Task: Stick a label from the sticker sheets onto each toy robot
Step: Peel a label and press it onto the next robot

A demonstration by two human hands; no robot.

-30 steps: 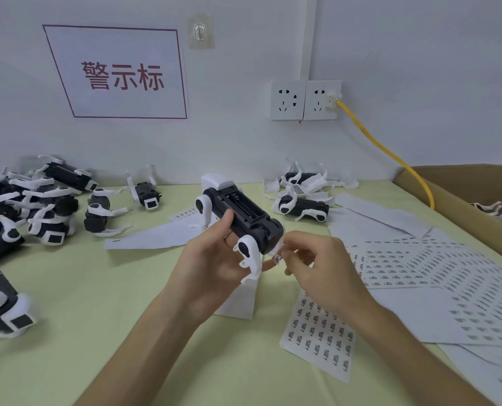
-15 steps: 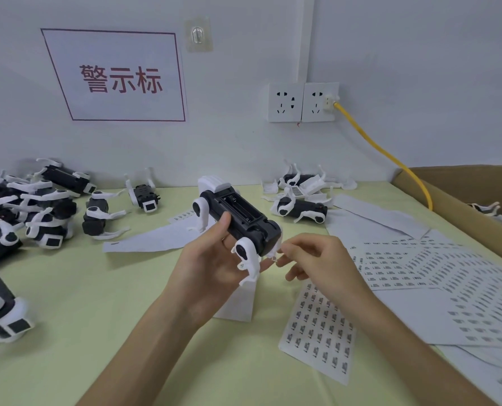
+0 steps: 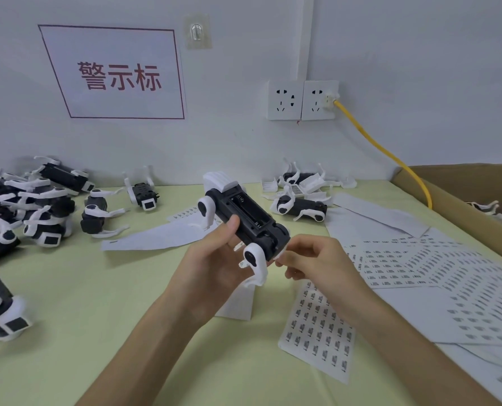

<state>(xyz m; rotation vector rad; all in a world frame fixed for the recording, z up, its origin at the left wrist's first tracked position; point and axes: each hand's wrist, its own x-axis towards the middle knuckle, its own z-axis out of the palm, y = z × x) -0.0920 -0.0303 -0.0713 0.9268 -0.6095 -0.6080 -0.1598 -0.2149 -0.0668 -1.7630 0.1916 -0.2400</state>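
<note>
- Now, at frame centre, the left hand [image 3: 214, 259] grips the toy robot [image 3: 245, 215] belly-up; keep it steady.
- The right hand [image 3: 314, 259] pinches beside it, whether on a label I cannot tell; press flat.

The toy robot [image 3: 244, 218] at centre has a matt black plastic body and smooth white plastic legs with a slight sheen; the other robots [image 3: 42, 212] at 9 o'clock look the same. The tabletop [image 3: 97, 288] is pale green and matt, perhaps a mat or cloth. The sticker sheets [image 3: 317, 332] at 4 o'clock are smooth white paper. The white scrap pinched in the right hand [image 3: 317, 265] is probably a paper label [image 3: 278, 257]. The box [image 3: 448, 183] at 3 o'clock is dull brown cardboard. The sockets [image 3: 302, 99] at 1 o'clock are glossy white plastic.
</note>
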